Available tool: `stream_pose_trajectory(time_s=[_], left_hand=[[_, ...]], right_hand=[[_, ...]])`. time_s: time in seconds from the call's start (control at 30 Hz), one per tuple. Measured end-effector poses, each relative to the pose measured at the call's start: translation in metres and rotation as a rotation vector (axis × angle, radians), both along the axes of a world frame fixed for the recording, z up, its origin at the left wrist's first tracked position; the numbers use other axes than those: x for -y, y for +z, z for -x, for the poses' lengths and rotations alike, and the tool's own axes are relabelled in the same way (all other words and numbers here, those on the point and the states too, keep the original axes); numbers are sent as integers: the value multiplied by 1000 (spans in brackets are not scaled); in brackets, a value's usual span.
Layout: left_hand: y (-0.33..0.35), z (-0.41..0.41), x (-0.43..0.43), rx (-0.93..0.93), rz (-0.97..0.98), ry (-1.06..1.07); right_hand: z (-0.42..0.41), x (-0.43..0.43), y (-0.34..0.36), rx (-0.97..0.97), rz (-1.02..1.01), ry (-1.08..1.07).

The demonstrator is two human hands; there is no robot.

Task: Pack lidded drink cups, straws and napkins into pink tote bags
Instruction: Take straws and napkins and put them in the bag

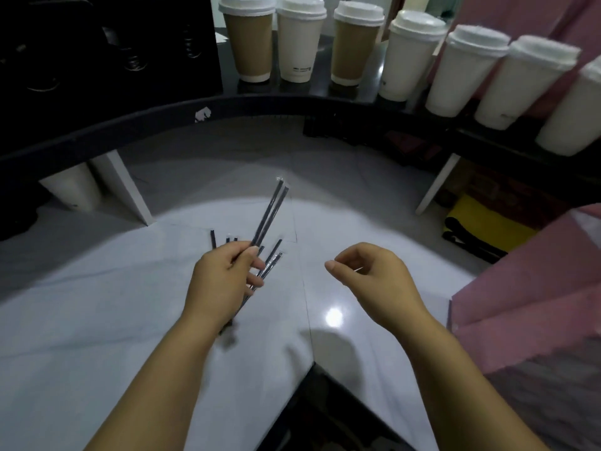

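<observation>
Left hand [224, 275] is gripping thin black wrapped straws [270, 216], ends hidden; right hand [370, 271] is curling loosely, grasp unclear; pink fabric tote bag [520, 304] inside unseen.

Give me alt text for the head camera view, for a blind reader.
A person's left hand grips several dark straws above a white counter, the right hand curled beside it. Seven lidded paper cups line a black shelf behind.

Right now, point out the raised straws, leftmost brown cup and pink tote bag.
raised straws [269, 213], head view, mid-shaft.
leftmost brown cup [249, 43], head view, brown wall.
pink tote bag [520, 297], head view, side panel.
</observation>
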State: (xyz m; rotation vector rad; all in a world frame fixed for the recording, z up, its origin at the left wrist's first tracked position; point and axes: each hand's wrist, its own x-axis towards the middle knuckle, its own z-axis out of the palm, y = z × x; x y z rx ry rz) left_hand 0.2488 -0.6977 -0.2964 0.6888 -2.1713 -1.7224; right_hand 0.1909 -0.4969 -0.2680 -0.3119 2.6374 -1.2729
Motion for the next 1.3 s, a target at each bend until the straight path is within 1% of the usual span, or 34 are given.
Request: stream_pose_trajectory(time_s=[0.13, 0.27, 0.37, 0.57, 0.73, 0.87, 0.93, 1.07, 1.2, 1.3], left_hand=[[34, -4, -32, -109, 20, -128], [69, -14, -74, -213, 68, -237], [94, -24, -111, -293, 91, -305], [132, -47, -196, -414, 5, -418], [149, -74, -282, -453, -23, -498], [150, -94, -356, -450, 23, -591], [145, -99, -392, -439, 15, -642], [127, -100, -459, -346, -61, -767], [99, -88, -523, -249, -57, -870], [73, -75, -559, -180, -17, -944]], right_hand=[[-24, -24, 34, -133, 145, -63], [-53, -57, 75, -308, 201, -69], [-75, -90, 99, -395, 244, -86], [-117, -181, 129, -512, 307, -118], [-148, -273, 135, -532, 354, -152], [-170, -349, 125, -502, 337, -244], [-178, -384, 116, -481, 313, -304], [-191, -445, 94, -412, 280, -447], [-198, -501, 67, -308, 220, -587], [-197, -534, 43, -233, 156, -704]])
